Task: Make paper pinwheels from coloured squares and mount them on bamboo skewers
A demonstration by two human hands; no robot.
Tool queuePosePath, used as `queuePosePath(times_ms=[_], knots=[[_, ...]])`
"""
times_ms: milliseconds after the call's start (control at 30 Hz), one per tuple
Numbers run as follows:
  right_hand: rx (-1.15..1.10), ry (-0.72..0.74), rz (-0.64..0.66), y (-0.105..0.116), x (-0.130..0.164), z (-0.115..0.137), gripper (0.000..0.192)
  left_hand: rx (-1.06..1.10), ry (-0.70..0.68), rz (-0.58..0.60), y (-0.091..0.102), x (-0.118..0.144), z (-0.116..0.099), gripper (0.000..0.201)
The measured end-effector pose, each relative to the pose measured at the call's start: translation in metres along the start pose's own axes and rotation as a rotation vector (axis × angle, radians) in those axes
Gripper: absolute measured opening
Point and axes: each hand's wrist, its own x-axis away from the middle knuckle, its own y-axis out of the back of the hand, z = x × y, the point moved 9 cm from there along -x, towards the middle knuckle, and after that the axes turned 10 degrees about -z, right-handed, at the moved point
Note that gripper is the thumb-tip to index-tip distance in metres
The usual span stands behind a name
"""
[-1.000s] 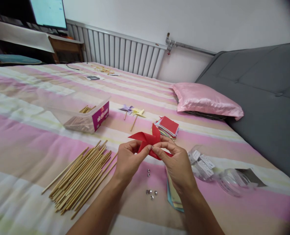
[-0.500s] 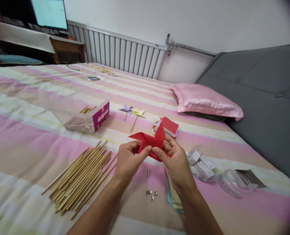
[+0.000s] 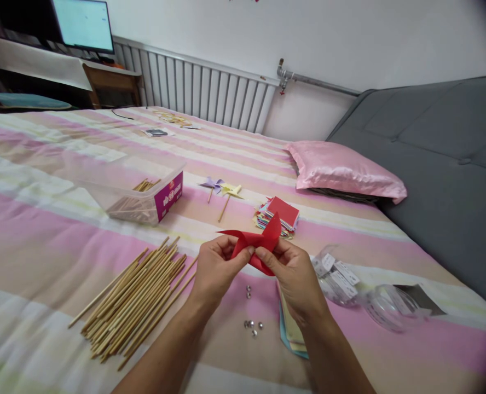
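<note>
Between both hands is a red paper pinwheel (image 3: 263,239) with its blades curled up. My left hand (image 3: 218,268) is closed on its left side, thumb pressed near the centre. My right hand (image 3: 294,273) grips the right side, its thumb almost touching the left thumb. Whatever lies under the thumbs is too small to make out. On the bedspread below the hands lie several small shiny metal pieces (image 3: 250,324). Pale yellow and blue paper sheets (image 3: 290,328) are partly covered by my right wrist. A stack of coloured paper squares (image 3: 283,210) rests beyond the pinwheel.
Many thin wooden sticks (image 3: 136,301) lie at the left. Behind them stands a clear plastic box (image 3: 123,210) with more sticks. Two finished-looking pinwheels, purple (image 3: 212,184) and yellow (image 3: 230,190), lie further back. Clear plastic containers (image 3: 337,276) are at the right, and a pink pillow (image 3: 345,169) behind.
Both hands keep hold of the red pinwheel, which has tilted slightly, its front edge a little lower. The things on the bed have stayed in place.
</note>
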Motion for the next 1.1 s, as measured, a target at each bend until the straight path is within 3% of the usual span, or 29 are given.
queuePosePath(times_ms=[600, 933, 1100], knots=[[-0.049, -0.029, 0.008, -0.0001, -0.0006, 0.0001, 0.02, -0.077, 0.006, 0.001, -0.0028, 0.0033, -0.0051, 0.003], [-0.052, -0.046, 0.023, -0.002, 0.0002, -0.0001, 0.027, -0.059, 0.004, -0.032, -0.0007, 0.0043, -0.0037, 0.011], [-0.064, -0.059, 0.044, -0.0036, 0.0013, 0.0001, 0.026, -0.043, -0.009, 0.008, -0.0046, 0.0063, -0.0046, 0.015]])
